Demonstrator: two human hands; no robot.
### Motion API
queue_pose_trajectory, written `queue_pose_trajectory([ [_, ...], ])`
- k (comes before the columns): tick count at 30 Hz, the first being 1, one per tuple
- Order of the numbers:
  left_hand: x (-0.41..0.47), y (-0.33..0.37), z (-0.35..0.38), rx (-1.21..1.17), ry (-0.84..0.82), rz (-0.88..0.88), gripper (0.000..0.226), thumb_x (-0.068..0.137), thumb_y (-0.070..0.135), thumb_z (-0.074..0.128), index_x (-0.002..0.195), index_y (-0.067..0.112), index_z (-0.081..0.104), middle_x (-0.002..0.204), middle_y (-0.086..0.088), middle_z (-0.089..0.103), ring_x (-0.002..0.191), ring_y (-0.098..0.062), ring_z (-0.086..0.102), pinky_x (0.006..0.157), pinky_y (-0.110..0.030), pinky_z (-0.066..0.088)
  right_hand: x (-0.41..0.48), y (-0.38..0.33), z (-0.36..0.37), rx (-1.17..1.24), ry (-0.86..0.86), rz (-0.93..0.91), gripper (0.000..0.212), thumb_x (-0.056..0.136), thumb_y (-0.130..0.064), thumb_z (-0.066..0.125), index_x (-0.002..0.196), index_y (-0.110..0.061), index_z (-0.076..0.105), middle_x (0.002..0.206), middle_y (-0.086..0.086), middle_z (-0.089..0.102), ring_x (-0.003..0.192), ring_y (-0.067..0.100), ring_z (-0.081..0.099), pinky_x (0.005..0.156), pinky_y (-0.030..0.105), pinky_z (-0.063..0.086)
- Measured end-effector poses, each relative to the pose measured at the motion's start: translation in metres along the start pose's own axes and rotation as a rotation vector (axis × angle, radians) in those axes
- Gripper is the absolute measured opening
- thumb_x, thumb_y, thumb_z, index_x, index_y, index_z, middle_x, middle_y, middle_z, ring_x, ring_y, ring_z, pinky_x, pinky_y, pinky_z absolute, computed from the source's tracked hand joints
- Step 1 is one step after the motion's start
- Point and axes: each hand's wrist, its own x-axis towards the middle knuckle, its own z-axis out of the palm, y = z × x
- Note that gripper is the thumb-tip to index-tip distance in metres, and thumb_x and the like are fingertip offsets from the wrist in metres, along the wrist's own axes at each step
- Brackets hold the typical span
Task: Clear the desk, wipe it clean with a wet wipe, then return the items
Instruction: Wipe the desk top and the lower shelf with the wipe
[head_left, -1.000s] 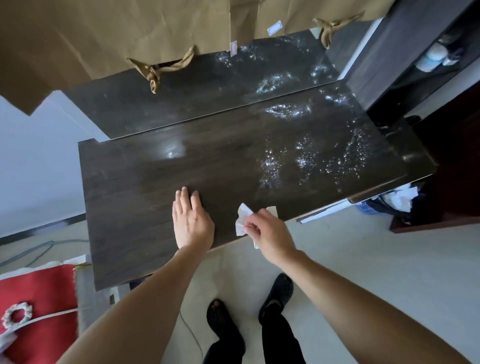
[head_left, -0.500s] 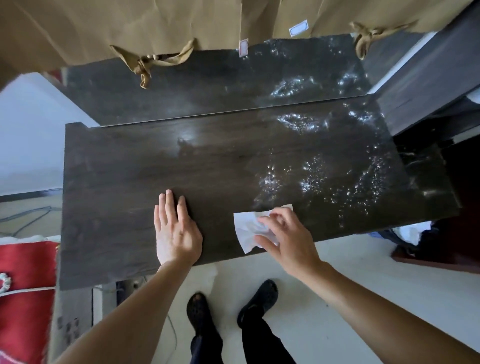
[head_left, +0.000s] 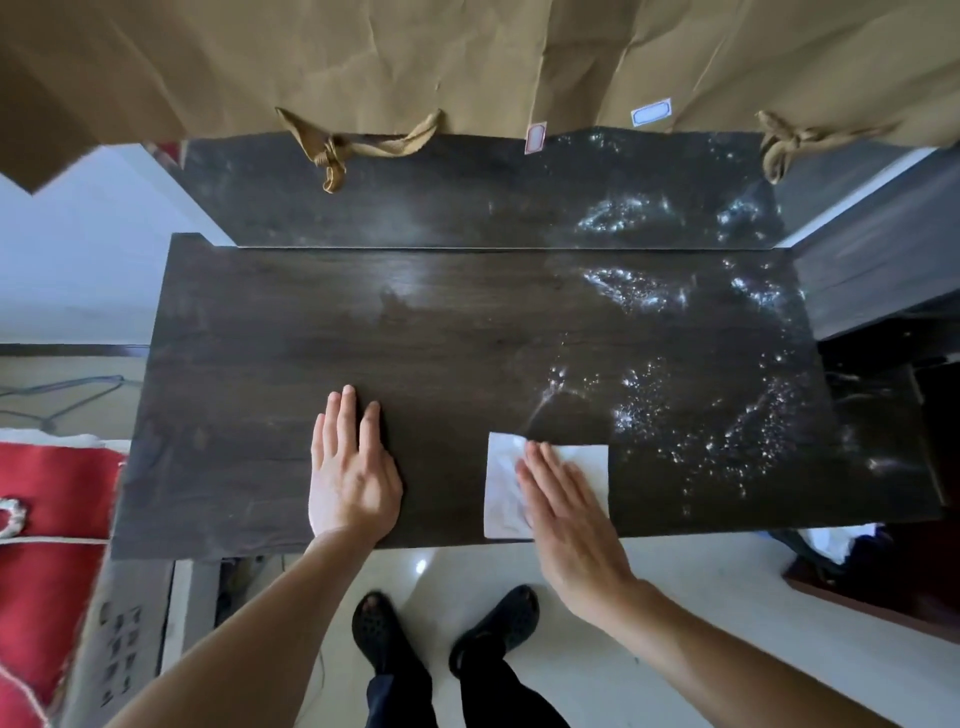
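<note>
The dark wooden desk (head_left: 467, 338) has no items on its top. A white wet wipe (head_left: 500, 483) lies spread flat near the front edge, right of centre. My right hand (head_left: 571, 519) presses flat on the wipe and covers its middle. To the left, my left hand (head_left: 353, 478) rests palm down on the bare wood, holding nothing. Shiny wet droplets (head_left: 675, 410) cover the right half of the desk; the left half looks dull and dry.
Brown paper bags (head_left: 415, 62) with twisted handles hang over the desk's glossy back panel (head_left: 467, 202). A dark shelf unit (head_left: 883, 270) adjoins the right end. A red cloth (head_left: 47, 493) lies left of the desk. My feet stand on pale floor below the front edge.
My right hand brought the crumpled wipe from the desk's edge onto the top and flattened it under an open palm. The left hand stayed flat in place.
</note>
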Motion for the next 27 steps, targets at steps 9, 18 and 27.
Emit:
queue_pose_trajectory([
  [9, 0.001, 0.0, 0.002, 0.006, 0.0, -0.005, 0.053, 0.085, 0.019, 0.031, 0.13, -0.003, 0.049, 0.148, -0.027, 0.033, 0.14, -0.041, 0.025, 0.114, -0.051, 0.023, 0.11, 0.045, -0.038, 0.037, -0.052, 0.347, 0.059, 0.101, -0.029, 0.024, 0.149, -0.004, 0.001, 0.158, 0.015, -0.006, 0.146, 0.027, -0.008, 0.12, 0.04, 0.003],
  [18, 0.001, -0.002, 0.002, -0.002, 0.001, 0.002, 0.051, 0.086, 0.017, 0.033, 0.13, -0.004, 0.049, 0.147, -0.028, 0.033, 0.139, -0.042, 0.026, 0.114, -0.052, 0.024, 0.067, 0.031, -0.029, -0.077, -0.113, -0.002, 0.057, 0.1, -0.032, 0.024, 0.15, -0.007, 0.013, 0.159, 0.01, 0.001, 0.147, 0.025, 0.0, 0.119, 0.044, 0.013],
  [27, 0.001, -0.004, 0.003, 0.003, -0.005, -0.005, 0.053, 0.087, 0.019, 0.027, 0.131, -0.002, 0.049, 0.147, -0.026, 0.034, 0.14, -0.04, 0.025, 0.115, -0.05, 0.023, 0.09, -0.009, -0.024, -0.053, -0.085, -0.05, 0.057, 0.098, -0.031, 0.027, 0.149, -0.008, 0.017, 0.158, 0.015, 0.007, 0.146, 0.03, 0.004, 0.118, 0.048, 0.013],
])
